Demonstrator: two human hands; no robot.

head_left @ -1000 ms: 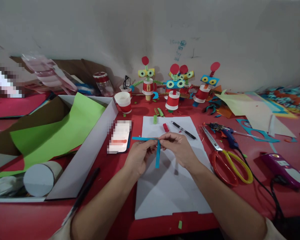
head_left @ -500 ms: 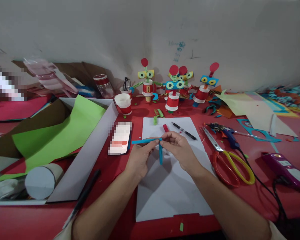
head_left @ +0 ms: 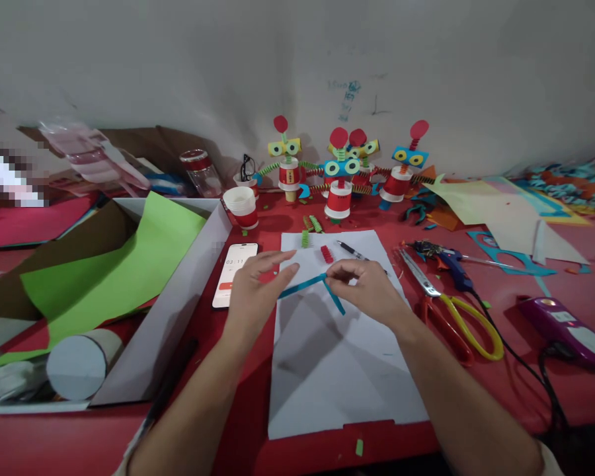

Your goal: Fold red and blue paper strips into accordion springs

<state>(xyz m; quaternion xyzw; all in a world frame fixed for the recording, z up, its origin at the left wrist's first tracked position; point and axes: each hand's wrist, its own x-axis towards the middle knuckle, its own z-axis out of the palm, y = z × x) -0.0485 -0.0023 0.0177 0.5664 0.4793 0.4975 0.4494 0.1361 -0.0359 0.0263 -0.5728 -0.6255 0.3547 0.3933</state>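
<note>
Two blue paper strips [head_left: 303, 286] meet at a corner above the white paper sheet [head_left: 322, 377]. My right hand [head_left: 369, 287] pinches that corner between thumb and fingertips. One strip runs left and the other slants down to the right. My left hand [head_left: 258, 291] is open, thumb and fingers apart, beside the left strip's end; whether it touches the strip I cannot tell. Beyond the hands, a folded red paper spring [head_left: 326, 254] and a green paper spring [head_left: 305, 238] lie on the sheet. A black pen [head_left: 350, 250] is partly hidden by my right hand.
Scissors [head_left: 439, 297], a glue gun [head_left: 451, 268] and a purple device [head_left: 565, 330] with a cord occupy the right. A phone [head_left: 238, 264] and a box [head_left: 166, 317] of coloured paper stand left. Several paper-cup robots [head_left: 338, 198] and stacked paper cups [head_left: 241, 205] line the back.
My left hand has let go of the blue strips and moved left, its fingers spreading. My right hand still pinches the corner, and the hanging strip now slants right.
</note>
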